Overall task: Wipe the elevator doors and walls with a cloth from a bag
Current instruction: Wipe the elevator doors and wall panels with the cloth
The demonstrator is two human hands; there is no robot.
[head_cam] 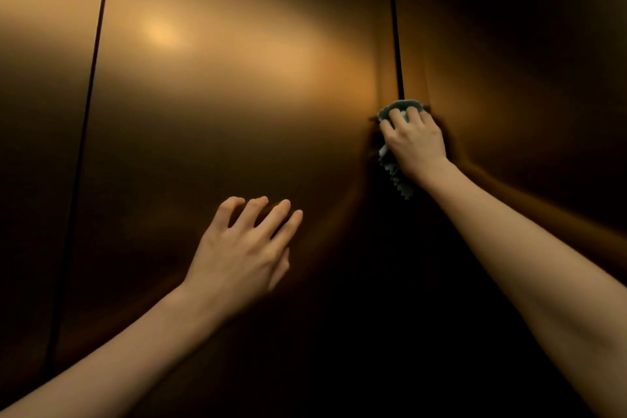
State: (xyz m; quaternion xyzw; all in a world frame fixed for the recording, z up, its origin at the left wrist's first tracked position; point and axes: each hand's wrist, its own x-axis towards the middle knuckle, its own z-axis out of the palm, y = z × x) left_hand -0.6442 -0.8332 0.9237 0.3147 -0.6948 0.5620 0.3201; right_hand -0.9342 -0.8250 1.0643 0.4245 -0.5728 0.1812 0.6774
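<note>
Nearest, the left hand hovers with fingers spread and loosely bent, holding nothing, in front of the bronze door. Farther off, the right hand grips a grey cloth, fingers curled over its bunched top, pressing it against the dark seam where two panels meet; a zigzag-edged corner hangs below the palm.

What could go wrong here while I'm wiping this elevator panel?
1. The right hand presses the cloth right at the dark seam; its hanging end or a fingertip might catch there, especially if that seam is a door edge.
2. The bare left hand is close to the shiny panel and may leave fresh prints if it touches.
</note>
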